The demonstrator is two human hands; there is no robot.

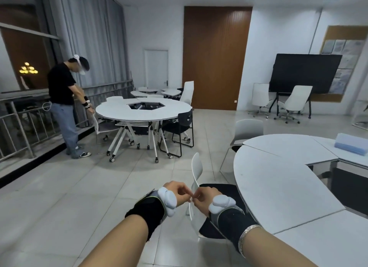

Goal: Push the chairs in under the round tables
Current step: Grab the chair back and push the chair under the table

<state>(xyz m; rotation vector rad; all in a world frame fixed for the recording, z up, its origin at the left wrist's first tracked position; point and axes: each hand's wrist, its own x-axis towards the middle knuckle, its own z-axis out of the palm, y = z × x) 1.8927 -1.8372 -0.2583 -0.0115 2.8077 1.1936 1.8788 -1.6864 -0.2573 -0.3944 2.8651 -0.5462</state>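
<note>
Beside the round table (pixel 278 179), left hand (pixel 176 193) and right hand (pixel 204 197) both gripping white chair (pixel 197 167) backrest

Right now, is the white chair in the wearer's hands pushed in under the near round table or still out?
Partly in. The white chair's dark seat front reaches under the near round table's edge, but its backrest stands clear, gripped by both hands.

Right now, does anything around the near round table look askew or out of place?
Nothing damaged or spilled. The white-backed chair that both hands, left hand and right hand, grip stands partly out from the near round table, its seat only partly under the edge. Another grey chair sits beyond, at the table's rim.
</note>
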